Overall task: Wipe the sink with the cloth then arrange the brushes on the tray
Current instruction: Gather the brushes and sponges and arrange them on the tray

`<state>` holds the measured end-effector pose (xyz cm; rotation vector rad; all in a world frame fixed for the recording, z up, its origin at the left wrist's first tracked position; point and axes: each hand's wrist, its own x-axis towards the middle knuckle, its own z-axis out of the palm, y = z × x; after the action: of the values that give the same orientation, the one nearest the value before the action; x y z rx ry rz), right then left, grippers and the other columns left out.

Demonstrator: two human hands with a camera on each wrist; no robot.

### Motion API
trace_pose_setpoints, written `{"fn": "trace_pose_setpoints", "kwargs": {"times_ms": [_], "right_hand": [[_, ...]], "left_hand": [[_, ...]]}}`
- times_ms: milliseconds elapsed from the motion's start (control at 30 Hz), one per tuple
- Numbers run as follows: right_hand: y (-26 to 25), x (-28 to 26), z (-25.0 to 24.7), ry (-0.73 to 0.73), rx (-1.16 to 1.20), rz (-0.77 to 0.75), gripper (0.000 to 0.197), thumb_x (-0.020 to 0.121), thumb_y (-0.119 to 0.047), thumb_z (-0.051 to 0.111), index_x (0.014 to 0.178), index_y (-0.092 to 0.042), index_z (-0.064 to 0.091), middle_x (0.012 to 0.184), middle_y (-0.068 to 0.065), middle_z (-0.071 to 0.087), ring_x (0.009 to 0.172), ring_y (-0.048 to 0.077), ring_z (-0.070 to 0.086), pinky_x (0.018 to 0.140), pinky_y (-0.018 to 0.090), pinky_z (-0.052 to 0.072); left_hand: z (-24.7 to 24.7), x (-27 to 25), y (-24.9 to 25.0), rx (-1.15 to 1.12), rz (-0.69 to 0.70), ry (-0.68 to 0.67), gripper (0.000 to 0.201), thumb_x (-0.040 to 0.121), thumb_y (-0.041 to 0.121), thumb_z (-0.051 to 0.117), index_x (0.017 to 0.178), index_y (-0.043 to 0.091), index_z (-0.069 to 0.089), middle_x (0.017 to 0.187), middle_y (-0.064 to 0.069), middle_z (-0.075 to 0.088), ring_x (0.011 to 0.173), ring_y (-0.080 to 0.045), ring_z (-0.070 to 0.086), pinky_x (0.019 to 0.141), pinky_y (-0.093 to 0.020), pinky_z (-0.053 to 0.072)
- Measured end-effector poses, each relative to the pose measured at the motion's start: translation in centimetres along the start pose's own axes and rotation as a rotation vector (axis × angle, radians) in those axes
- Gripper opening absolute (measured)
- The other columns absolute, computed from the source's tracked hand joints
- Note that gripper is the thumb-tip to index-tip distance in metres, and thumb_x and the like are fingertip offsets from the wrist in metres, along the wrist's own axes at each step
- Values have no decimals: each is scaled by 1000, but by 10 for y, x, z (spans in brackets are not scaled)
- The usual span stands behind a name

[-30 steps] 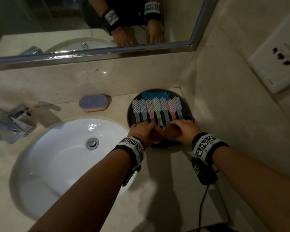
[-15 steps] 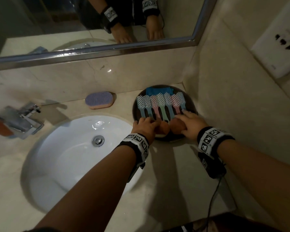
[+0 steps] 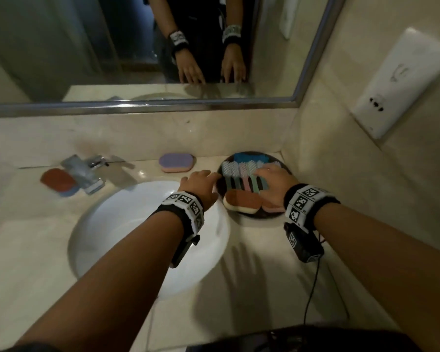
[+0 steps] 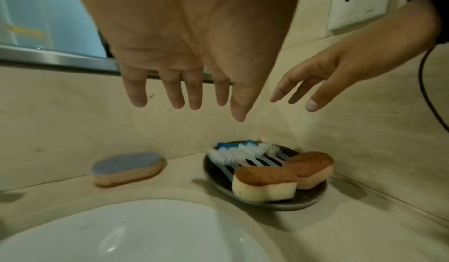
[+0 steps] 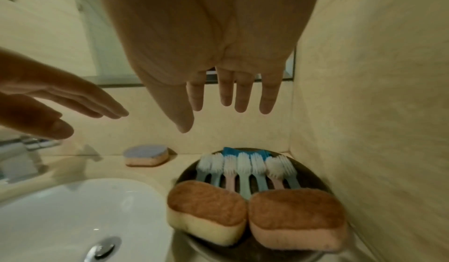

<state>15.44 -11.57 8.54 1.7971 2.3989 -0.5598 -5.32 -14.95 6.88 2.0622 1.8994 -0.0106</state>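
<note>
Closest to me is the white sink (image 3: 127, 224) set in the beige counter (image 3: 252, 288), and nothing is lying in it. Just past its rim sits the dark round tray (image 5: 337, 195) tucked into the corner by the wall, probably so it stays out of the splash zone. Two orange sponges (image 5: 206, 204) sit side by side at the front edge of the tray, right over the handle ends, and behind them the brushes (image 5: 245, 168) lie in a neat row, bristles toward the wall. Looks like the sponges are there to pin the row in place. A blue cloth (image 5: 233, 151) is folded at the very back, half under the bristles.

Both hands are up in the air with nothing in them. The left hand (image 3: 201, 185) floats beside the tray's left edge, fingers spread and straight. The right hand (image 3: 274, 184) hangs over the brush handles, fingers relaxed, not touching them as far as the wrist views show. So the brushes are below the palms, not gripped.

Further back there's a purple sponge (image 3: 175, 162) against the wall, the tap (image 3: 87, 174), and the mirror (image 3: 163, 47).

I'd say the arranging is basically done.
</note>
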Motion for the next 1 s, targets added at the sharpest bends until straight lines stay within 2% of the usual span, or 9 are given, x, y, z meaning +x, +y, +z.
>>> {"fn": "trace_pose_setpoints", "kwargs": {"times_ms": [33,100,133,167,233,333,700,867,1000], "right_hand": [[-8,-4,-3,-3,-1,-11,63,83,-36,54,141,-19,36,154,11,21,139,31,28,113,42,29],[-24,-13,-6,-29,6,-31,90,65,-61,47,144,-20,32,154,10,22,139,32,26,113,46,27],[-31,-17,-5,-28,1,-42,95,60,-65,44,144,-22,31,153,9,22,139,33,27,113,48,27],[-38,-19,-3,-20,-11,-60,90,63,-64,47,142,-24,32,153,7,23,138,33,27,113,48,27],[-52,-25,-1,-11,-24,-100,70,77,-47,59,140,-26,35,152,5,24,137,31,30,113,47,28],[-73,-32,-2,6,-44,-162,60,85,-31,60,139,-25,37,150,6,25,133,30,35,109,43,35],[-160,-7,-16,31,-139,-241,61,84,-22,58,140,-27,34,148,9,25,129,33,37,106,43,37],[-220,29,1,5,-144,-242,64,85,-23,57,142,-26,29,147,9,28,128,34,38,105,44,38],[-263,59,17,5,-93,-223,61,84,-24,56,140,-29,33,144,6,31,125,31,41,104,44,39]], "left_hand": [[-3,-10,-5,0,-31,13,56,90,32,52,142,29,31,149,-1,33,135,-26,33,108,-47,32],[-8,-31,-12,-10,-90,31,57,90,31,52,142,29,30,150,0,31,136,-26,31,109,-47,31],[-8,-42,-16,-10,-113,36,58,89,31,52,143,29,29,151,0,30,136,-26,31,108,-47,32],[-9,-53,-20,-6,-134,45,59,89,31,52,143,29,29,151,0,29,137,-26,31,108,-47,32],[-9,-73,-27,-3,-172,64,60,90,31,52,144,29,27,153,-1,27,139,-26,28,110,-47,31],[-11,-100,-41,-11,-231,93,62,90,32,53,145,28,25,154,-2,24,140,-26,26,111,-47,29],[-47,-129,-121,-46,-291,281,62,84,33,58,141,27,33,150,-2,31,137,-26,32,106,-50,36],[-59,-130,-192,-62,-298,308,64,84,28,60,141,27,31,150,-1,31,136,-25,31,106,-49,36],[-69,-122,-256,-36,-325,251,67,87,33,58,144,25,26,152,-3,26,139,-26,27,108,-47,34]]}}
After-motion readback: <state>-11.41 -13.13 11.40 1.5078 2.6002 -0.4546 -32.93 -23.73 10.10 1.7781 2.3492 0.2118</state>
